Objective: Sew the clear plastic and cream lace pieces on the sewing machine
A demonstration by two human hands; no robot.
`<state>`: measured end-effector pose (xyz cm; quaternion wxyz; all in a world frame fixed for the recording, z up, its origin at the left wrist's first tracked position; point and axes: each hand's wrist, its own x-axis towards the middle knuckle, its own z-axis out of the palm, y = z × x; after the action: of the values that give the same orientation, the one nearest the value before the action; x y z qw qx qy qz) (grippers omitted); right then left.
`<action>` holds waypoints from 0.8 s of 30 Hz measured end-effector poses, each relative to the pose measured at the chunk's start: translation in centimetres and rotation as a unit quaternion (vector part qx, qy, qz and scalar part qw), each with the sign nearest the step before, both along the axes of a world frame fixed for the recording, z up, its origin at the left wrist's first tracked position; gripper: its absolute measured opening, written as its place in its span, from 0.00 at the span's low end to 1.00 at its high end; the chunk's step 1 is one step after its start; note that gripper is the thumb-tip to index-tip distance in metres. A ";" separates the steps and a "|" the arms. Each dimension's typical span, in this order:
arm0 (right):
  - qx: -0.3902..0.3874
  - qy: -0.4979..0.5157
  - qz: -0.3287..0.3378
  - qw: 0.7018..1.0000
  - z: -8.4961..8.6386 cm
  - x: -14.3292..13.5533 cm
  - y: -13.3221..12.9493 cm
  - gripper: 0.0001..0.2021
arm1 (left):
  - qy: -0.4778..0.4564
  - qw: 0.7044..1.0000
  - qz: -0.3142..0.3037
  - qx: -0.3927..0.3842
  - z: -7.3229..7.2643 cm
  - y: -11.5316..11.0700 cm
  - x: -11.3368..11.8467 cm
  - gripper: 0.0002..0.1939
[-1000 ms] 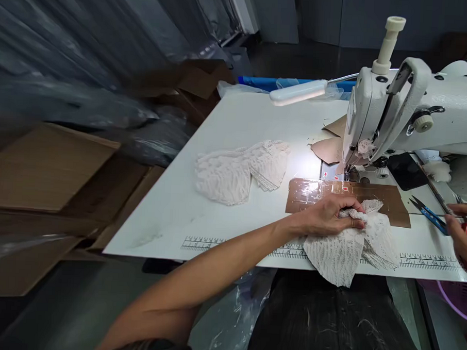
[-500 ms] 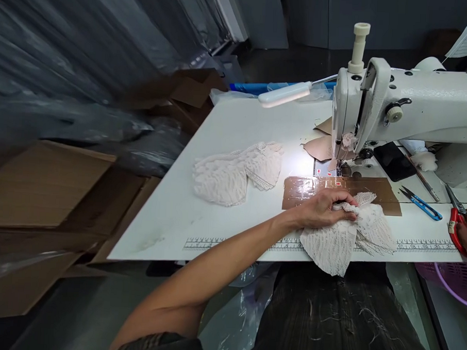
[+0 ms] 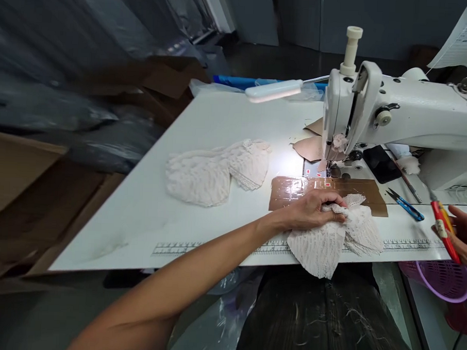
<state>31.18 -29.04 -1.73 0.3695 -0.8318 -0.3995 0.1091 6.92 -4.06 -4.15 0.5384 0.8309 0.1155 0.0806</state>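
Observation:
My left hand (image 3: 316,210) pinches a gathered piece of white lacy fabric (image 3: 323,247) near the front edge of the table. The fabric fans out below and to the right of the fingers, one part hanging over the edge. At the far right, my right hand (image 3: 465,234), partly cut off by the frame, grips red-and-yellow-handled scissors (image 3: 444,230). The scissors are tipped up on their side, blades pointing away from me. A second piece of white lacy fabric (image 3: 202,176) lies flat on the table to the left.
A white sewing machine (image 3: 414,105) stands at the right back, with a lamp (image 3: 274,90) beside it. Brown taped card (image 3: 287,190), blue thread snips (image 3: 406,204) and a black phone (image 3: 381,164) lie near it. A purple basket (image 3: 462,291) sits below the table edge.
My right hand has turned the scissors from lying flat to upright on their side. My left hand keeps its pinch on the fabric. The view has shifted slightly right.

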 end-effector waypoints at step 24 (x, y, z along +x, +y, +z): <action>-0.007 -0.306 0.359 0.882 -0.1 -5.4 6.2 0.15 | -0.024 0.999 -0.013 -0.022 0.2 0.2 -0.1 0.08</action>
<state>25.80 -22.84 -1.87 0.1584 -0.6260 -0.7632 -0.0226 6.85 -3.89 -3.91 0.5604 0.8179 0.0935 0.0905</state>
